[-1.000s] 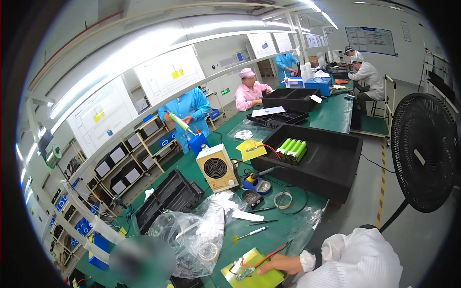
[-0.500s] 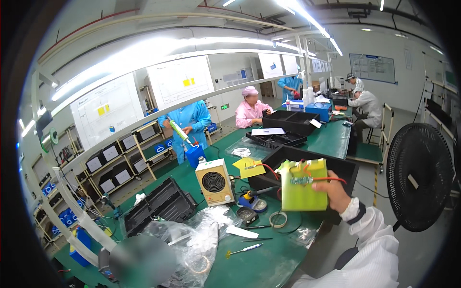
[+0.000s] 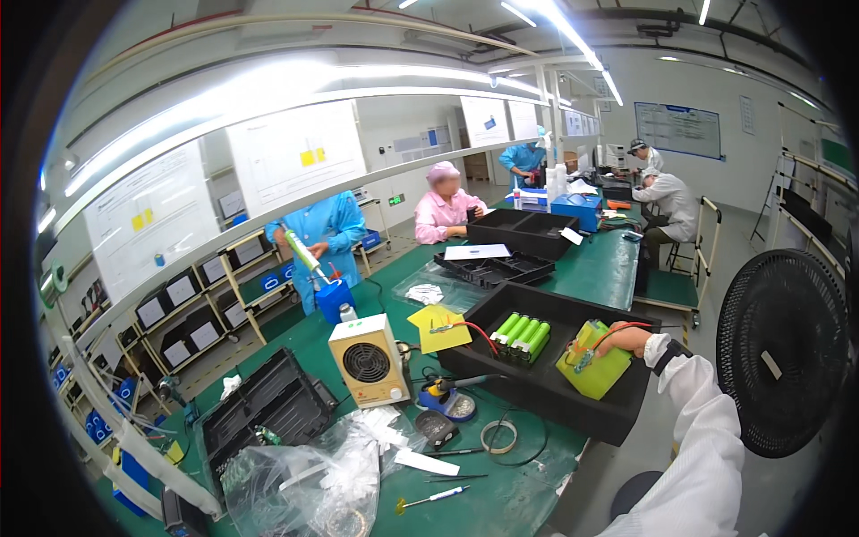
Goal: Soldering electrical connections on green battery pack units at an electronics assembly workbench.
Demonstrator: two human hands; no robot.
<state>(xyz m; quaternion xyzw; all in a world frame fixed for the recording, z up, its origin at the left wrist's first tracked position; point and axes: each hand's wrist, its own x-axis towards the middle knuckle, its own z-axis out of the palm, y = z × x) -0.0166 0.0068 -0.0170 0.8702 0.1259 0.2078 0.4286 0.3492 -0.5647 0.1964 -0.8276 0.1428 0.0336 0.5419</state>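
Currently: yellow-green pack (image 3: 598, 371) in the right hand (image 3: 626, 340), at the black box (image 3: 573, 413)

1. Green counter (image 3: 501, 501), carrying most of what follows.
2. Black box, topless, at the counter's right edge; probably put there for easy reach of the right arm.
3. Black fan (image 3: 783, 340), upright, right of the counter and apart from it.
4. Black case (image 3: 268, 407), at left, hollow side up.
5. Blower (image 3: 369, 362), pale, grille facing the near side, perhaps to send air over the work.
6. Yellow-green pack, tilted, at the box's right end; contact with the box floor cannot be told. Right grip drawn in on its upper right edge, fingers over the face, thumb unclear; an edge hold likely leaves the underside free. Left hand out of view, grip unknown.
7. Green cells (image 3: 521, 337), side by side in the same box, just left of the pack; the box walls presumably contain them.
8. Tape roll (image 3: 486, 438), lying flat.
9. Circuit board (image 3: 583, 362), small, on the pack's face, beside the fingers.
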